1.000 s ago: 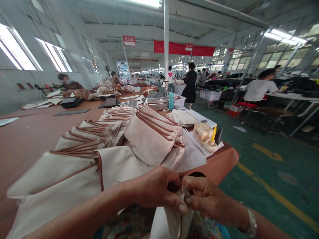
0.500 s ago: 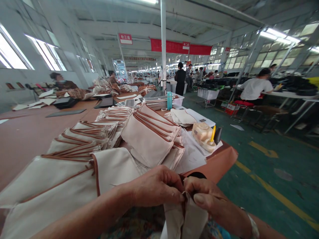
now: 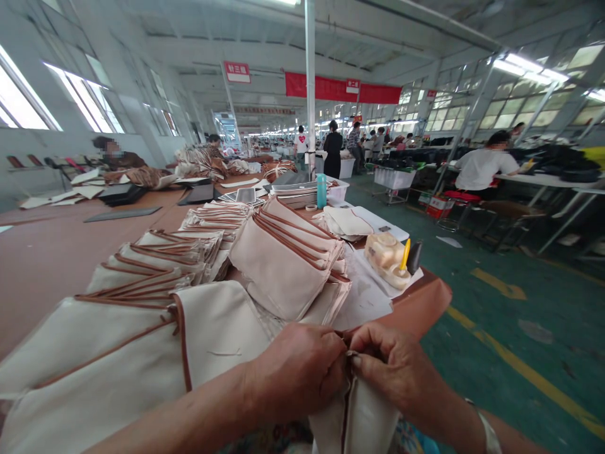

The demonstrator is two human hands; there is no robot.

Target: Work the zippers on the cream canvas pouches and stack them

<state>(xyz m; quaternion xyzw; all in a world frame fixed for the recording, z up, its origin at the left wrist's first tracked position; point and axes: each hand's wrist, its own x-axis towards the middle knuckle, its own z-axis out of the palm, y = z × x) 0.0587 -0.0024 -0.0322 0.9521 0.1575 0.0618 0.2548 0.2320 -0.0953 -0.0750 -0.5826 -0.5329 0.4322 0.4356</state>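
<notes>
Near the bottom centre, my left hand (image 3: 302,366) is closed on the top of a cream fabric piece (image 3: 371,419) with a dark seam down its middle. My right hand (image 3: 394,362) pinches the same piece just to the right, its thumb and forefinger at the upper end of the seam. The two hands almost touch. The piece hangs below them over my lap. Large cream panels with brown edging (image 3: 217,321) lie on the table to the left. Beyond my hands, a fanned stack of similar panels (image 3: 283,265) rests on the table.
A brown-covered table (image 3: 425,296) carries a plastic container with a yellow-tipped tool (image 3: 387,258), a blue bottle (image 3: 321,191) and more stacked panels (image 3: 155,258). A pole (image 3: 310,94) rises behind. One person sits at the right (image 3: 486,164); another is at the far left (image 3: 118,157).
My left hand has turned and its fingers are more curled over the fabric. My right hand has shifted slightly, with more of its back showing. In the background, the standing person in black has moved left.
</notes>
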